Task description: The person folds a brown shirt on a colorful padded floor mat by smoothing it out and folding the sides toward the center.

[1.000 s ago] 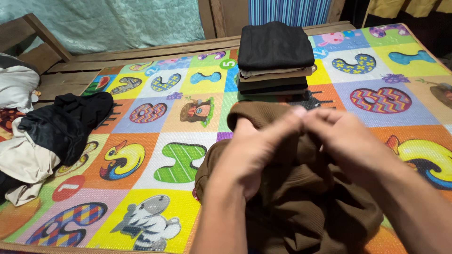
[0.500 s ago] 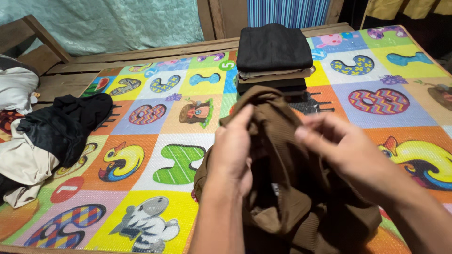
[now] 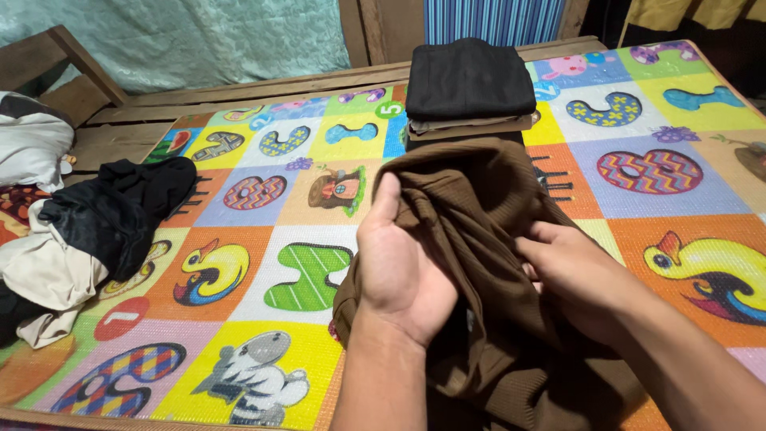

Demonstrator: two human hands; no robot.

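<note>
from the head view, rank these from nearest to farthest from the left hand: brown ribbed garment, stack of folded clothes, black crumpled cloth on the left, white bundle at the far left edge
1. Brown ribbed garment: in the left hand itself, centre.
2. Stack of folded dark and tan clothes: straight beyond, at the mat's far side.
3. Black crumpled cloth: off to the left on the colourful play mat.
4. White cloth bundle: far left edge, beyond the black cloth.

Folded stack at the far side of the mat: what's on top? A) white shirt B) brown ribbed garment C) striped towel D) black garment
D: a black garment tops the folded stack; the brown ribbed garment is in both hands, left hand and right hand.
</note>
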